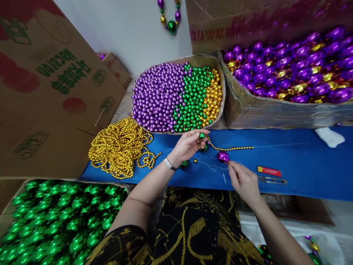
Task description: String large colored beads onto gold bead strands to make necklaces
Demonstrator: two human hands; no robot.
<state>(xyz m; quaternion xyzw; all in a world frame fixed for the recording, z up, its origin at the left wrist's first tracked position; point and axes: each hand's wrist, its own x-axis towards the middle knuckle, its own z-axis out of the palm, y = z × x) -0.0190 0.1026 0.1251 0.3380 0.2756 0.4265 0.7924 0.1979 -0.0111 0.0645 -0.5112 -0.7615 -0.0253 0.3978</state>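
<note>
My left hand point(189, 144) is closed in a pinch on a small green bead point(202, 135) above the blue table point(298, 162). A short strand of small gold beads point(234, 148) runs right from it. A large purple bead point(223, 156) hangs on a thin thread just below. My right hand point(242, 181) pinches that thread right under the purple bead. Two more green beads point(184, 164) lie by my left wrist.
A round box point(222, 106) holds purple, green and gold beads. A gold bead pile point(120, 147) lies left. Boxes of large purple beads point(289, 70) and green beads point(60, 221) stand around. A red lighter point(269, 171) and metal tool point(273, 180) lie right.
</note>
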